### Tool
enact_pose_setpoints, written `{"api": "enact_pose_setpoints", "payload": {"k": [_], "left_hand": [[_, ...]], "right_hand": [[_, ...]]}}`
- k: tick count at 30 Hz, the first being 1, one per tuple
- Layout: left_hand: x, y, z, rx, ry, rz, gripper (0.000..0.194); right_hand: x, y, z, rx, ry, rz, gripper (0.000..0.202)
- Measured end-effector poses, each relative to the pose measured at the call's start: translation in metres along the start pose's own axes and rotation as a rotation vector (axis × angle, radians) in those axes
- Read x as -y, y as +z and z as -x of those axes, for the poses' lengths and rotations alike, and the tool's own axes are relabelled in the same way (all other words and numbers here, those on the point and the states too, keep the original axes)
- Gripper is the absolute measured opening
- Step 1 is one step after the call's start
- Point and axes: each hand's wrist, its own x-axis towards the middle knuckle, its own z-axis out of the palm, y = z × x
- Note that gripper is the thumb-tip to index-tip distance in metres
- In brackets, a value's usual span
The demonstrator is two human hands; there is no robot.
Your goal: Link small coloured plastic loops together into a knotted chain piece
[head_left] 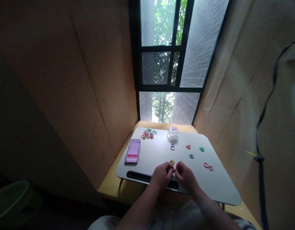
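My left hand (162, 175) and my right hand (186, 175) meet over the front edge of the white table, fingers pinched close together. Between the fingertips shows a small pink hair tie (173, 170), mostly covered by the fingers. Just beyond them lies a yellow hair tie (171, 162), bunched up. A purple one (172, 147) is farther back, twisted into a figure eight. To the right are a red hair tie (188, 147), a blue one (191, 156), a green one (202, 149) and a pink figure-eight one (208, 166).
A heap of mixed hair ties (147, 134) lies at the back left of the folding table (157, 150). A clear jar (172, 135) stands at the back, a phone (133, 151) on the left. A black slot (139, 176) runs along the front. A dark cord (260, 134) hangs at right.
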Motion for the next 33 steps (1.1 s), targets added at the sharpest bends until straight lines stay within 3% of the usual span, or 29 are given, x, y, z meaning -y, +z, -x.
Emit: {"api": "enact_pose_setpoints", "payload": {"k": [12,25,33], "left_hand": [[-0.0008,-0.0015,0.0016,0.059,0.066,0.03,0.023],[0.0023,0.0004,0.0021,0.02,0.051,-0.011,0.019],[0.0027,0.0024,0.0029,0.026,0.046,-0.03,0.018]], "right_hand": [[0.003,-0.0001,0.001,0.015,-0.027,0.045,0.014],[0.0079,-0.0023,0.0017,0.024,-0.049,0.055,0.019],[0.0088,-0.0035,0.0037,0.024,-0.05,0.04,0.01]]}}
